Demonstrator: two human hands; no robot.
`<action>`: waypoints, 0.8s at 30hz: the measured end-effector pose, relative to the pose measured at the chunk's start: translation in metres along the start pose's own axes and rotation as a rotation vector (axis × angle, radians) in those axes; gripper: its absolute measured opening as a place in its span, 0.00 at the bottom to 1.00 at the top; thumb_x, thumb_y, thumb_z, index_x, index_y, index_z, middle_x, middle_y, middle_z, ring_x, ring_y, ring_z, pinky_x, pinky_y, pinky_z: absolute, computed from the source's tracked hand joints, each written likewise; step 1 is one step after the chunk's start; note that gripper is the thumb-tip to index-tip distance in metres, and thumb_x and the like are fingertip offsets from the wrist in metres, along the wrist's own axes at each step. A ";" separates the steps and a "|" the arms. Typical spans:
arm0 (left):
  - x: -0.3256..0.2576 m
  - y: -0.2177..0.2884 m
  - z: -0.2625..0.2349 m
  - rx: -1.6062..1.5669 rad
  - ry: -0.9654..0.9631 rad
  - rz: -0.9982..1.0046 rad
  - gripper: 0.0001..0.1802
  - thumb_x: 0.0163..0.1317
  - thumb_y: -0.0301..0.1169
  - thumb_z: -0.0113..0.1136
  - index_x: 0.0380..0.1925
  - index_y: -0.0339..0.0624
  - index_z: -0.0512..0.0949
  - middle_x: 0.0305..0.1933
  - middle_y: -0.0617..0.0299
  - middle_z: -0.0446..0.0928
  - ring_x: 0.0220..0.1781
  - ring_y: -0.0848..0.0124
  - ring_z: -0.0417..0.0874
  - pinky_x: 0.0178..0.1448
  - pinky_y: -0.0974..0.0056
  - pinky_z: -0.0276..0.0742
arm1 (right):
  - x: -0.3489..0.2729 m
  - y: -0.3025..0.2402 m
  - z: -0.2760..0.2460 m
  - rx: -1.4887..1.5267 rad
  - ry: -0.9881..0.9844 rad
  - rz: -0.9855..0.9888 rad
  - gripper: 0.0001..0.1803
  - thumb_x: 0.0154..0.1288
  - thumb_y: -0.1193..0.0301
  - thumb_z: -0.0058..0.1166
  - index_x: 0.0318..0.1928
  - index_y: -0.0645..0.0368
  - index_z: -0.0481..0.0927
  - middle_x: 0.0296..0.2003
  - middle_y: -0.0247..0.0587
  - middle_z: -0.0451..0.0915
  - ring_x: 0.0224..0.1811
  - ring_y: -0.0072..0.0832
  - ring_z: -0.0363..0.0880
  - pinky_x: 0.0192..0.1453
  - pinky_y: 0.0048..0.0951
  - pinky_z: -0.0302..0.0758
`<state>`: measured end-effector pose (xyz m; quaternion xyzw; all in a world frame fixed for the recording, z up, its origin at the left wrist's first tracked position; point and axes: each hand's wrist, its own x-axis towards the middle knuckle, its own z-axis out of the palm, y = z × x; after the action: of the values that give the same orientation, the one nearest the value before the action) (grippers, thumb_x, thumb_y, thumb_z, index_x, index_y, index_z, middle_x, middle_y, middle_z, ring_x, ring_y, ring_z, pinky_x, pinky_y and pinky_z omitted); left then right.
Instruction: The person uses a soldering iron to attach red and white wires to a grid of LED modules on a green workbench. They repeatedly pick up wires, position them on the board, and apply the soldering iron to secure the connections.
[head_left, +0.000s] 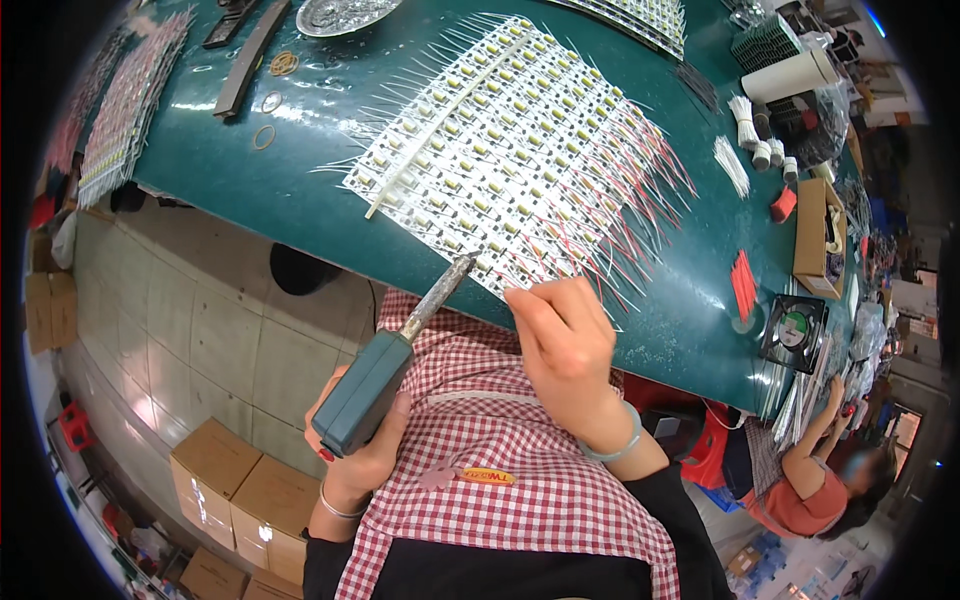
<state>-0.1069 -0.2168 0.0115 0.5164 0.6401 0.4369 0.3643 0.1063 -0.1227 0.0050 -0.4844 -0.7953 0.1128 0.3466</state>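
Note:
My left hand is wrapped round the dark green body of a soldering gun. The gun's metal barrel slants up to the right, and its tip reaches the near edge of a panel of small white circuit boards. Beside that tip, my right hand is closed in a pinch at the panel's near corner, on what looks like a thin wire, mostly hidden by the fingers. Rows of yellow-green components cover the panel. White wires stick out on its far left side; red and white wires fan out on its right. A pale strip lies across it.
The green table also bears a metal dish, a dark bar, rubber bands, wired boards, red wires, a small fan and an open carton. Boxes stand on the floor. A co-worker sits at right.

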 end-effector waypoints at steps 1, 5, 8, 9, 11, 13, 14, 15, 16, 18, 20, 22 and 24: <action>-0.001 0.000 0.000 -0.003 0.000 -0.013 0.12 0.54 0.20 0.69 0.39 0.28 0.81 0.38 0.54 0.80 0.36 0.69 0.81 0.39 0.68 0.78 | -0.003 0.003 0.008 0.003 0.000 0.003 0.13 0.50 0.84 0.61 0.39 0.63 0.82 0.31 0.41 0.75 0.32 0.36 0.74 0.34 0.34 0.73; -0.004 -0.004 -0.001 -0.009 -0.012 -0.037 0.12 0.54 0.21 0.69 0.40 0.30 0.81 0.38 0.54 0.80 0.36 0.69 0.81 0.39 0.67 0.77 | -0.005 0.011 0.023 -0.006 0.010 0.002 0.13 0.51 0.84 0.60 0.39 0.63 0.81 0.33 0.41 0.75 0.33 0.36 0.75 0.34 0.34 0.74; -0.003 -0.006 -0.002 0.005 -0.025 0.013 0.13 0.54 0.21 0.69 0.40 0.30 0.81 0.39 0.53 0.80 0.36 0.67 0.82 0.39 0.67 0.78 | -0.006 0.011 0.024 -0.021 0.003 0.011 0.12 0.51 0.84 0.62 0.38 0.63 0.81 0.32 0.41 0.76 0.33 0.36 0.75 0.35 0.34 0.74; -0.003 -0.007 -0.001 0.012 -0.028 0.037 0.13 0.54 0.21 0.69 0.40 0.30 0.81 0.39 0.53 0.80 0.36 0.67 0.82 0.39 0.66 0.78 | -0.005 0.011 0.023 -0.025 0.006 0.018 0.12 0.50 0.84 0.64 0.37 0.62 0.81 0.31 0.41 0.76 0.33 0.36 0.76 0.35 0.34 0.73; -0.002 -0.008 -0.001 0.022 -0.035 0.050 0.13 0.53 0.21 0.70 0.39 0.30 0.81 0.38 0.52 0.81 0.35 0.66 0.82 0.39 0.66 0.78 | -0.005 0.010 0.023 -0.031 0.008 0.027 0.12 0.50 0.84 0.65 0.37 0.62 0.82 0.30 0.41 0.77 0.33 0.36 0.76 0.35 0.33 0.73; -0.002 -0.009 -0.002 0.029 -0.046 0.050 0.12 0.52 0.20 0.70 0.38 0.29 0.81 0.37 0.52 0.81 0.35 0.65 0.82 0.38 0.66 0.78 | -0.005 0.009 0.023 -0.032 0.004 0.031 0.12 0.50 0.84 0.65 0.37 0.62 0.82 0.30 0.41 0.77 0.33 0.36 0.76 0.35 0.33 0.73; -0.002 -0.008 -0.002 0.031 -0.054 0.044 0.12 0.52 0.20 0.70 0.37 0.29 0.81 0.36 0.52 0.81 0.34 0.65 0.82 0.38 0.65 0.78 | -0.005 0.009 0.023 -0.034 0.004 0.032 0.12 0.50 0.84 0.65 0.37 0.62 0.82 0.30 0.41 0.77 0.33 0.36 0.76 0.35 0.34 0.73; -0.001 -0.008 -0.003 0.032 -0.062 0.038 0.12 0.51 0.20 0.70 0.37 0.29 0.81 0.36 0.52 0.81 0.33 0.65 0.82 0.37 0.65 0.78 | -0.005 0.008 0.023 -0.035 0.005 0.033 0.12 0.50 0.84 0.65 0.37 0.62 0.82 0.30 0.41 0.77 0.33 0.36 0.76 0.35 0.34 0.73; 0.000 -0.007 -0.003 0.040 -0.068 0.036 0.12 0.51 0.19 0.69 0.36 0.29 0.81 0.35 0.52 0.81 0.33 0.64 0.82 0.37 0.65 0.77 | -0.005 0.008 0.023 -0.036 0.005 0.034 0.12 0.50 0.84 0.65 0.37 0.62 0.82 0.30 0.41 0.77 0.32 0.36 0.76 0.35 0.34 0.73; 0.000 -0.007 -0.002 0.056 -0.079 0.034 0.11 0.50 0.19 0.69 0.35 0.29 0.81 0.35 0.51 0.81 0.32 0.64 0.82 0.36 0.65 0.77 | -0.005 0.009 0.023 -0.034 0.001 0.036 0.12 0.50 0.84 0.65 0.37 0.63 0.82 0.30 0.41 0.77 0.32 0.37 0.76 0.35 0.34 0.73; 0.002 -0.007 -0.002 0.045 -0.080 0.047 0.12 0.49 0.19 0.69 0.35 0.29 0.81 0.34 0.52 0.81 0.32 0.65 0.82 0.35 0.66 0.76 | -0.005 0.009 0.024 -0.035 -0.003 0.037 0.12 0.50 0.84 0.65 0.36 0.63 0.81 0.30 0.41 0.76 0.32 0.37 0.76 0.35 0.34 0.73; 0.003 -0.007 0.000 0.045 -0.075 0.055 0.11 0.49 0.19 0.70 0.35 0.29 0.81 0.34 0.53 0.80 0.31 0.65 0.81 0.34 0.66 0.76 | -0.005 0.009 0.024 -0.041 -0.008 0.040 0.12 0.50 0.85 0.65 0.36 0.63 0.81 0.30 0.41 0.76 0.32 0.37 0.76 0.35 0.34 0.73; 0.003 -0.007 0.000 0.057 -0.063 0.056 0.11 0.49 0.19 0.70 0.34 0.30 0.81 0.33 0.54 0.80 0.30 0.66 0.81 0.33 0.66 0.75 | -0.006 0.010 0.023 -0.037 -0.016 0.027 0.13 0.49 0.85 0.61 0.38 0.64 0.81 0.32 0.42 0.75 0.34 0.37 0.75 0.35 0.35 0.74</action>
<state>-0.1094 -0.2145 0.0049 0.5579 0.6257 0.4122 0.3569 0.0992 -0.1189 -0.0197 -0.5004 -0.7935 0.1066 0.3296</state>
